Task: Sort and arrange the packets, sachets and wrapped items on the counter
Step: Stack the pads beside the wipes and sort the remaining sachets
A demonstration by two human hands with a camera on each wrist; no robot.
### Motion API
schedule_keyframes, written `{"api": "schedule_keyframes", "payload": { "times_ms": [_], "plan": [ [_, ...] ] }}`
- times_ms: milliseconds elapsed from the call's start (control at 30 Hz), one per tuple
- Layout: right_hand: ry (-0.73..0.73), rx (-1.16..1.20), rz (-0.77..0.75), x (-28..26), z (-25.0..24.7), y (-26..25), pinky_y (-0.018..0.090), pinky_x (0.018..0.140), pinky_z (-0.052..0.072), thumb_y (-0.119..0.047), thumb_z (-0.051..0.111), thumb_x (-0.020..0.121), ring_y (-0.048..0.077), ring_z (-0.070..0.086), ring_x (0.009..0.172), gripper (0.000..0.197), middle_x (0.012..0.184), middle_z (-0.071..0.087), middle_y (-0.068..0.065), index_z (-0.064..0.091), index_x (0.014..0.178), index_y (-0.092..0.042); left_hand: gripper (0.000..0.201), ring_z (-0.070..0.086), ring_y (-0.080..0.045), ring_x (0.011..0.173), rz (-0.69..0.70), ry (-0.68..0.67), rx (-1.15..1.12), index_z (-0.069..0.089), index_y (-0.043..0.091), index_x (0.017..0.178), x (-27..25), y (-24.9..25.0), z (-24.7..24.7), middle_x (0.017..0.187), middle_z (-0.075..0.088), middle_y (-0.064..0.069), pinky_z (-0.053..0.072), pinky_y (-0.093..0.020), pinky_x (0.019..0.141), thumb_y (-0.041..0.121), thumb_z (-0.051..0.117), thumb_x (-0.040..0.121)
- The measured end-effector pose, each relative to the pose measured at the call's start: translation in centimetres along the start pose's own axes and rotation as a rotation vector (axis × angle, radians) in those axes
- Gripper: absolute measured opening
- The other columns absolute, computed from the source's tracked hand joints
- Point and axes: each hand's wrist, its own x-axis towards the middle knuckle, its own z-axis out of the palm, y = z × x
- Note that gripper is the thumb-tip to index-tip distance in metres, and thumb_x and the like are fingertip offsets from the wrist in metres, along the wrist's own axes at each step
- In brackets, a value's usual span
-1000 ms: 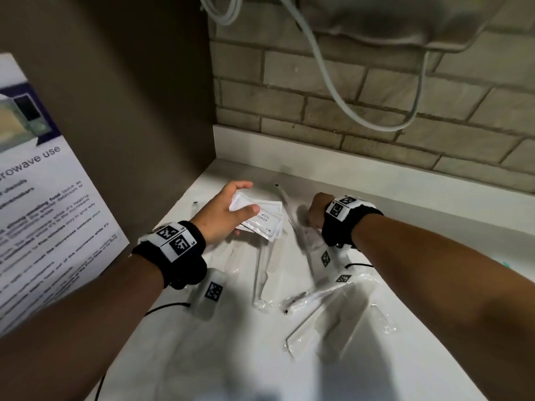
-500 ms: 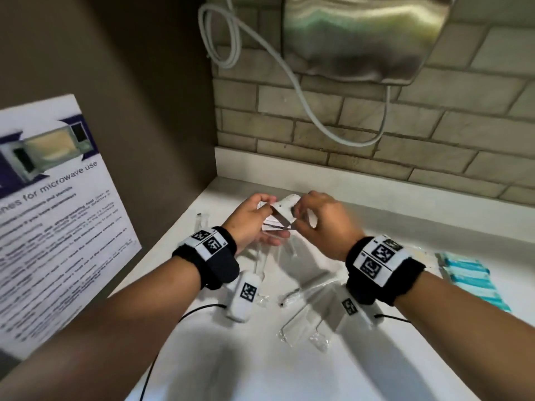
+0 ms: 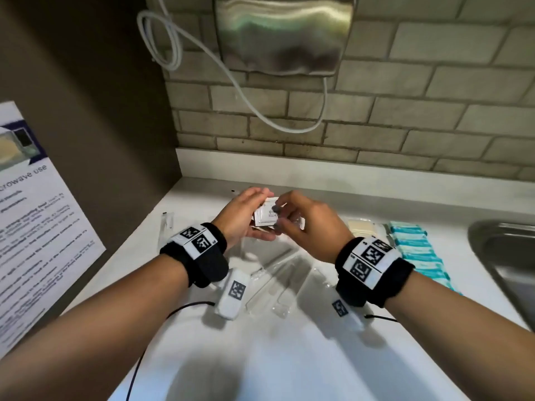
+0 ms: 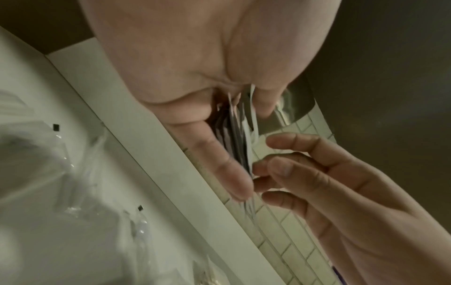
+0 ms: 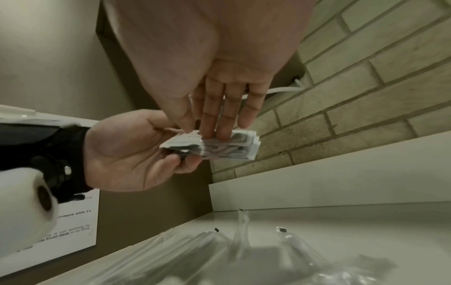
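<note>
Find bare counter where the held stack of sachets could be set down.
Free: the near counter, between the forearms, and the strip along the back wall. Crowded: clear wrappers under the hands; teal packets beside the sink.

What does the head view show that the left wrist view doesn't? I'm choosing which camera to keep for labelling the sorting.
Only the head view shows the teal packets lined up by the sink, the pale packet beside them, and printing on the top sachet. Only the left wrist view shows the stack of sachets edge-on, several separate layers fanned between the fingers. Both show the left hand gripping the stack, the right hand touching it, and clear wrapped items on the counter.
</note>
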Motion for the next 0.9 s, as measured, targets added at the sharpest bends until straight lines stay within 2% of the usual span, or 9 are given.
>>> {"api": "schedule_keyframes", "payload": {
  "times_ms": [100,167,233,400,467,533,667,800,900],
  "plan": [
    [0.014,-0.038,0.107,-1.1,-2.0,1.1,0.037,0.079,0.053,-0.029,0.07,0.085,0.017,0.061,0.081,0.037,0.098,0.06,0.001,0.059,0.119,-0.018,0.014,0.069,-0.025,0.066,0.01,-0.027,0.063,0.058,0.016,0.109,-0.1,-0.3,2.5,0.094,0.064,-0.011,0.06,-0.034,0.054,0.019,0.048,0.099],
    [-0.01,-0.181,0.126,-1.6,-3.3,2.0,0.035,0.09,0.047,-0.038,0.071,0.082,0.02,0.052,0.102,0.043,0.112,0.052,0.002,0.062,0.121,-0.021,0.01,0.068,-0.026,0.075,-0.005,-0.04,0.06,0.059,0.018,0.104,-0.2,-0.6,4.0,0.096,0.062,-0.011,0.059,-0.033,0.055,0.021,0.055,0.096],
    [-0.074,-0.229,0.142,-2.3,-5.0,2.9,0.034,0.095,0.044,-0.039,0.069,0.083,0.021,0.049,0.111,0.039,0.119,0.052,0.003,0.064,0.119,-0.023,0.017,0.066,-0.027,0.083,-0.006,-0.059,0.072,0.058,0.018,0.106,-0.4,-0.9,5.8,0.099,0.061,-0.012,0.059,-0.033,0.058,0.024,0.063,0.091],
    [-0.081,-0.127,0.269,-3.7,-8.9,4.9,0.038,0.079,0.052,-0.029,0.073,0.08,0.022,0.06,0.085,0.019,0.092,0.058,0.0,0.063,0.095,-0.021,0.049,0.071,-0.025,0.079,0.001,-0.148,0.153,0.048,0.013,0.119,-0.9,-1.8,10.0,0.098,0.07,-0.011,0.059,-0.03,0.061,0.004,0.075,0.079],
    [-0.035,-0.121,0.307,-4.1,-10.1,5.6,0.031,0.071,0.046,-0.028,0.071,0.082,0.021,0.056,0.079,0.023,0.086,0.056,-0.003,0.062,0.103,-0.022,0.055,0.072,-0.023,0.078,-0.011,-0.152,0.152,0.046,0.011,0.122,-1.1,-2.0,11.4,0.101,0.07,-0.012,0.059,-0.028,0.06,-0.004,0.074,0.077],
    [-0.041,-0.147,0.307,-4.5,-11.1,5.9,0.027,0.072,0.041,-0.025,0.065,0.087,0.021,0.057,0.085,0.029,0.091,0.06,-0.001,0.061,0.116,-0.022,0.058,0.072,-0.022,0.074,-0.027,-0.132,0.13,0.045,0.01,0.123,-1.2,-2.4,12.7,0.101,0.068,-0.014,0.059,-0.028,0.06,-0.007,0.073,0.076],
    [-0.054,-0.091,0.294,-4.7,-12.1,5.8,0.033,0.078,0.045,-0.015,0.053,0.093,0.032,0.061,0.098,0.035,0.11,0.063,0.012,0.046,0.127,-0.011,0.06,0.071,-0.021,0.071,-0.055,-0.079,0.049,0.045,0.011,0.126,-1.3,-2.9,14.8,0.098,0.067,-0.013,0.059,-0.026,0.059,-0.008,0.073,0.076],
    [0.08,0.161,0.25,-5.2,-12.1,5.4,0.037,0.068,0.051,-0.001,0.059,0.086,0.024,0.061,0.069,0.066,0.08,0.059,0.006,0.028,0.14,-0.022,0.06,0.073,-0.021,0.079,-0.061,-0.079,0.027,0.044,0.012,0.126,-1.3,-3.4,16.4,0.097,0.071,-0.01,0.057,-0.024,0.061,-0.001,0.075,0.077],
    [0.136,0.165,0.274,-5.6,-11.4,5.9,0.025,0.068,0.05,-0.007,0.072,0.079,0.017,0.056,0.075,0.05,0.09,0.06,0.001,0.048,0.123,-0.016,0.054,0.073,-0.021,0.085,-0.051,-0.098,0.026,0.045,0.012,0.125,-1.3,-3.7,17.4,0.097,0.073,-0.005,0.057,-0.024,0.062,0.006,0.074,0.08]
  ]
}}
